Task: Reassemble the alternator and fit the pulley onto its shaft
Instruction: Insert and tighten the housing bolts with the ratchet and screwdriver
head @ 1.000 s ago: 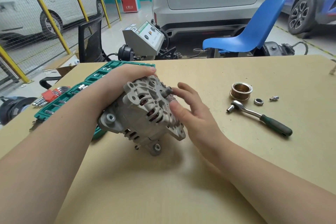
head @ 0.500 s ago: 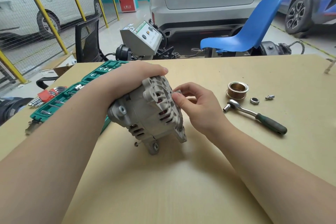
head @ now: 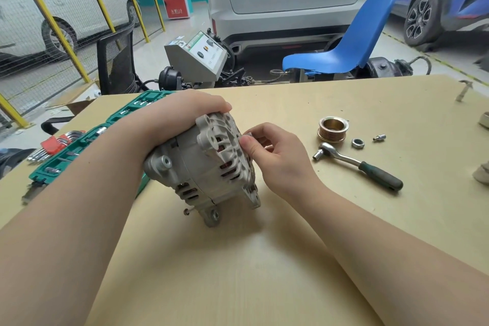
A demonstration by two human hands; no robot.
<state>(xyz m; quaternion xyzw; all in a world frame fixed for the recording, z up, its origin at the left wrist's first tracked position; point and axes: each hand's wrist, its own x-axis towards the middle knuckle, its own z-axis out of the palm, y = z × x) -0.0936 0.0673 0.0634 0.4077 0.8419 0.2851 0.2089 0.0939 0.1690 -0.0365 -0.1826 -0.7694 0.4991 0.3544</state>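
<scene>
The grey alternator (head: 203, 167) stands tilted on the tan table (head: 238, 272), its front face turned right. My left hand (head: 182, 114) grips its top from the left. My right hand (head: 270, 151) pinches the threaded shaft tip (head: 248, 136) with thumb and fingers; most of the shaft is hidden behind them. The brass grooved pulley (head: 332, 129) lies on the table to the right, apart from the alternator. Beside it sit a hex nut (head: 357, 143) and a small socket bit (head: 379, 137).
A ratchet wrench with a dark green handle (head: 370, 167) lies right of my right hand. A green socket case (head: 79, 145) and red hex key set (head: 54, 144) are on the left. A blue chair (head: 344, 47) and cars stand beyond the table.
My left hand has tipped the alternator more upright, its face turning right. My right hand went from open fingers near the shaft to pinching the shaft tip.
</scene>
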